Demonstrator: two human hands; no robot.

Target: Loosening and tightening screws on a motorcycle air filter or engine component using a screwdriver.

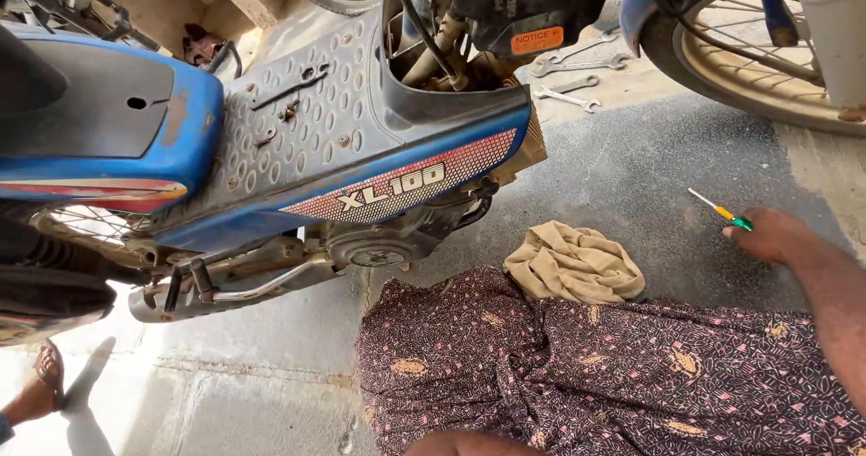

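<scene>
Grey concrete floor (631,167) runs under everything, rough and dusty, with paler paving slabs nearer the viewer. On it, just up and to the left of the right hand (771,235), lies a small screwdriver (719,211) with a yellow and green handle and a thin pale shaft. Its long axis runs on a slant: the green butt end sits right against the fingertips, and the shaft points away, up and to the left, toward the blue moped (271,140). The right hand is laid low on the floor at the handle end, fingers drawn loosely together; whether they have closed on the handle or only touch it cannot be told from this angle. The forearm comes in from the lower right corner, so this is by far the nearer arm. The left hand cannot be made out; only a bare patch of skin shows at the bottom edge.

Between the hand and the moped lies a crumpled tan rag (573,262), resting against the patterned dark cloth (586,366) over the person's lap. Farther off, beyond the moped's footboard, several spanners (577,77) lie scattered by a spoked wheel (740,59). At the far left another person's sandalled foot (41,388) stands on the slabs
</scene>
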